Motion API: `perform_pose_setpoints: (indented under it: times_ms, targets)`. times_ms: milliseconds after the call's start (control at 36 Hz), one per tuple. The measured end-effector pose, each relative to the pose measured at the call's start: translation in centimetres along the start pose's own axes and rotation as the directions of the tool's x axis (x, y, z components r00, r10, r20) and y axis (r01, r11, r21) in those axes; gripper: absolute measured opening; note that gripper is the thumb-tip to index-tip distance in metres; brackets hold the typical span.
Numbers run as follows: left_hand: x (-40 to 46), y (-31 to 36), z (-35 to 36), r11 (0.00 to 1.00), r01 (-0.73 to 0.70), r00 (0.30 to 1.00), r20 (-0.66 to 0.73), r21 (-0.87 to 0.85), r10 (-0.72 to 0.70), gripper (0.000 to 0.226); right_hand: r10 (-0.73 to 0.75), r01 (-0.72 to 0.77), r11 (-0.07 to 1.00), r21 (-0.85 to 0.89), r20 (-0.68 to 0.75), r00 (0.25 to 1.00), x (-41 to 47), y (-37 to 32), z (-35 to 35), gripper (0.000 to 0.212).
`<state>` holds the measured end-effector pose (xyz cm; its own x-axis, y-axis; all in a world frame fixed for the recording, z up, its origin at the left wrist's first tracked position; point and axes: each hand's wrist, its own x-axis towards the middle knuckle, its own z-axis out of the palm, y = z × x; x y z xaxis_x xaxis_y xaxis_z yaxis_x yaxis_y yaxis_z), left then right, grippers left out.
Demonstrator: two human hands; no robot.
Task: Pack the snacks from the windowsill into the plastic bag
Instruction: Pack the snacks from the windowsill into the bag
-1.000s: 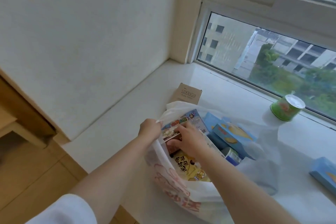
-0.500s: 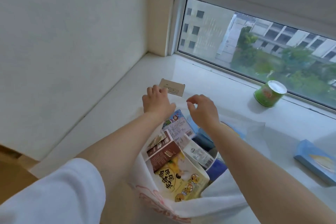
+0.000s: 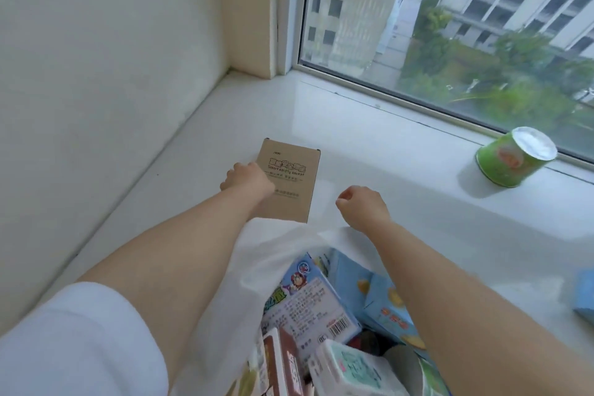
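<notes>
I am looking down at the white plastic bag [image 3: 257, 264], which is sitting open on the white windowsill [image 3: 385, 202] at the bottom of my view, with printed snack boxes and packets [image 3: 308, 305] standing and leaning inside it. Just beyond its mouth a flat brown cardboard box [image 3: 291, 183] is lying on the sill. The left hand [image 3: 249, 179] is resting over that box's near left edge with its fingers curled; I cannot tell whether they are actually gripping it. The right hand [image 3: 361, 206] is hovering just right of the box with fingers loosely curled and holding nothing. Farther right, near the window frame, a green cylindrical snack can with a white lid [image 3: 511, 157] is sitting tilted on the sill. A light blue box [image 3: 583, 299] is showing at the right edge. The sill is smooth and glossy, meeting a pale textured wall [image 3: 96, 74] on the left and running into a corner. Through the glass pane [image 3: 450, 26] I am seeing buildings and green trees.
</notes>
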<state>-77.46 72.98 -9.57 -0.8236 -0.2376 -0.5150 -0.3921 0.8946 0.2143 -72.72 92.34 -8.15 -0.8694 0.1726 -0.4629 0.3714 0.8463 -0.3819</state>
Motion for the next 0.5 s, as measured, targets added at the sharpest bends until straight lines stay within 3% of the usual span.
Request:
perform_pose_setpoints:
  times_ms: [139, 333, 444, 500]
  targets:
    - [4.1, -0.6, 2.5, 0.976, 0.122, 0.992, 0.063, -0.180, -0.113, 0.059, 0.047, -0.040, 0.997, -0.059, 0.130, 0.990, 4.3, -0.2, 2.9, 0.033]
    - [6.7, -1.5, 5.7, 0.880, 0.211, 0.973, 0.176, -0.426, -0.148, 0.079, 0.039, 0.039, 0.980, -0.193, 0.387, 0.921, 5.7, -0.7, 5.7, 0.043]
    - [6.9, -0.8, 6.2, 0.727, 0.296, 0.949, 0.279, -0.619, -0.149, 0.092, 0.045, -0.009, 0.996, -0.086, 0.424, 0.904, 6.3, -0.3, 5.4, 0.039]
    - [7.0, -0.5, 6.1, 0.602, 0.352, 0.924, 0.368, -0.716, -0.104, 0.083, 0.032, -0.035, 0.999, -0.002, 0.414, 0.910, 6.4, 0.1, 4.4, 0.040]
